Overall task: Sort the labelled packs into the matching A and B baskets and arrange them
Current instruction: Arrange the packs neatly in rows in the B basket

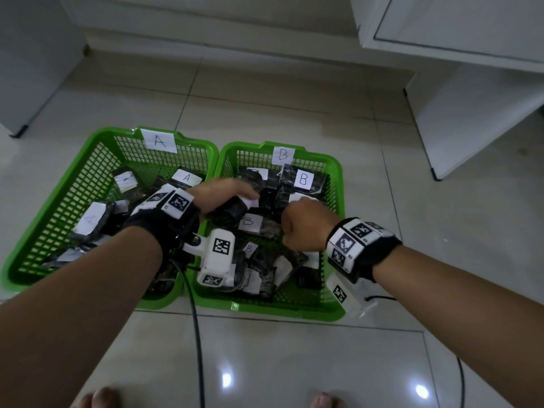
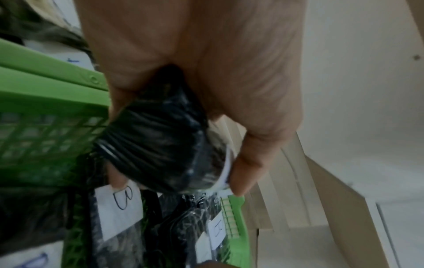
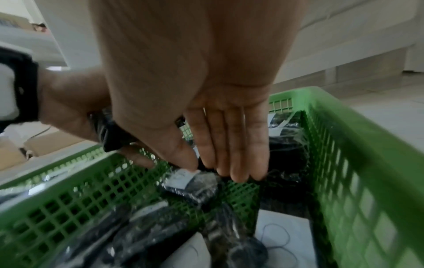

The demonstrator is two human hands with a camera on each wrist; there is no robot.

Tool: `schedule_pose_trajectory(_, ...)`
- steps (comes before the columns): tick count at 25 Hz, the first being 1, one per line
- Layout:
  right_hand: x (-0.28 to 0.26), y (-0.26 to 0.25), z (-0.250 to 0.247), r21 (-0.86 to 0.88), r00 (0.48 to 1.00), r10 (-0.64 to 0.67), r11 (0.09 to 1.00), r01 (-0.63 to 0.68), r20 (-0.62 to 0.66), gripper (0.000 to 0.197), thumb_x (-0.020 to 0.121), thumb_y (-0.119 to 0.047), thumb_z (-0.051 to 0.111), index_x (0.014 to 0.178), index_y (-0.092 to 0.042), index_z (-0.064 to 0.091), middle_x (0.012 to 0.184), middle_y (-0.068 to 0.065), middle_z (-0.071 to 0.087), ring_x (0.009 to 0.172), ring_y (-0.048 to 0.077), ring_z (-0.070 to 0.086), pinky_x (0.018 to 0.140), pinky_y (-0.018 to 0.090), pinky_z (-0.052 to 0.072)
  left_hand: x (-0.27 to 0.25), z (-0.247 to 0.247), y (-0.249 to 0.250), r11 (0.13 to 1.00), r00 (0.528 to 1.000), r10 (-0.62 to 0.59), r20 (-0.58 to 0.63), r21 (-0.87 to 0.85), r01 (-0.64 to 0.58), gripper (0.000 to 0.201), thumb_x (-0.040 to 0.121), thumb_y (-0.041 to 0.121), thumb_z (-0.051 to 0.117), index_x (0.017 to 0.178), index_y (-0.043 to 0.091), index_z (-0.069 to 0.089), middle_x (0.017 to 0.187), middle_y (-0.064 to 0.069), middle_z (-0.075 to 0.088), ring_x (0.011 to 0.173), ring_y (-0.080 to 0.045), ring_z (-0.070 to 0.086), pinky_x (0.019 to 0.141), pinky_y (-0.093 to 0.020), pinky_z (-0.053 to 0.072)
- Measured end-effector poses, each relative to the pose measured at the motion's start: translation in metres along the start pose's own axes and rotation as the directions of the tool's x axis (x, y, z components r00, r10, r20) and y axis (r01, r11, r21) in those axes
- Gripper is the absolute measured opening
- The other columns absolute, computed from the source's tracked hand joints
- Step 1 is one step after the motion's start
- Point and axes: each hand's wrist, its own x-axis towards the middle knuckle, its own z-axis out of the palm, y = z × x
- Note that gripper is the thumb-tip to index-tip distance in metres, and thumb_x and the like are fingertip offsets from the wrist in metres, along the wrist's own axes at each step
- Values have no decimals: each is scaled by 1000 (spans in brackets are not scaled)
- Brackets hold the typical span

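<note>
Two green baskets stand side by side on the floor: basket A (image 1: 97,136) on the left, basket B (image 1: 332,160) on the right, each with a paper letter sign on its far wall. Both hold several black plastic-wrapped packs with white labels. My left hand (image 1: 226,198) grips one black pack (image 1: 232,212) above the left side of basket B; the left wrist view shows thumb and fingers curled round this pack (image 2: 160,154). My right hand (image 1: 297,222) reaches down into basket B. Its straight fingertips (image 3: 238,174) touch a labelled pack (image 3: 192,185).
A white cabinet (image 1: 471,113) stands at the right and a grey unit (image 1: 29,69) at the left. Two black cables (image 1: 197,348) trail over the glossy tiles in front of the baskets. My bare feet (image 1: 100,399) show at the bottom edge.
</note>
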Motion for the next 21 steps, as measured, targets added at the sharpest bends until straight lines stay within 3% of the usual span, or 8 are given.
schedule_pose_trajectory(2,-3,-3,-10,238,987,36,971,2,-154,15,74,-15,70,87,-11,74,79,2,72,71,17,69,64,33,59,-6,0,0,959,997,62,53,-280,-45,34,80,32,66,102,6,63,92,-13,64,76,-29,62,70,-36,52)
schedule_pose_trajectory(4,-7,-10,-20,585,972,110,810,34,-208,24,78,-7,72,101,-11,68,86,2,73,71,19,72,57,31,58,-10,3,-1,879,991,114,64,-471,-71,30,82,30,62,98,5,64,86,-12,61,70,-26,59,62,-31,49)
schedule_pose_trajectory(7,-8,-20,-28,828,970,174,559,44,-169,29,80,-6,76,105,-11,62,95,10,73,78,30,74,56,40,61,-6,6,-4,835,980,200,25,-528,-157,47,89,27,58,122,-7,58,115,-24,64,97,-34,61,88,-44,50)
schedule_pose_trajectory(9,-9,-24,-30,787,963,162,612,74,-216,39,74,-20,85,105,-17,60,99,5,72,85,25,73,63,45,63,-4,5,-5,817,960,268,85,-548,-180,54,93,23,56,137,-6,46,139,-27,51,124,-41,53,111,-52,37)
schedule_pose_trajectory(11,-10,-23,-30,769,953,168,632,93,-253,48,70,-28,89,106,-18,59,99,2,72,86,21,73,67,48,63,-4,2,-5,803,945,305,121,-567,-187,52,94,18,55,140,-4,44,142,-27,48,133,-42,45,112,-52,36)
schedule_pose_trajectory(14,-10,-20,-32,817,949,214,572,70,-231,64,64,-36,92,114,-18,56,99,4,73,84,21,74,65,48,63,-8,5,1,818,942,328,72,-520,-246,39,94,7,56,131,-2,51,131,-21,60,123,-34,58,96,-40,53)
schedule_pose_trajectory(17,-8,-9,-36,705,932,222,707,49,-287,79,46,-53,91,113,-24,58,95,-3,73,82,16,73,70,43,63,-15,16,13,882,929,362,71,-349,-317,42,87,6,66,128,4,56,123,-14,67,115,-30,64,98,-45,52)
schedule_pose_trajectory(21,-25,18,-49,384,919,160,923,-10,-360,58,54,-36,94,105,-24,69,93,-10,69,86,12,67,73,29,54,-10,20,19,881,881,473,15,-36,-472,82,72,8,82,142,25,42,125,-4,65,109,-20,67,94,-46,54)
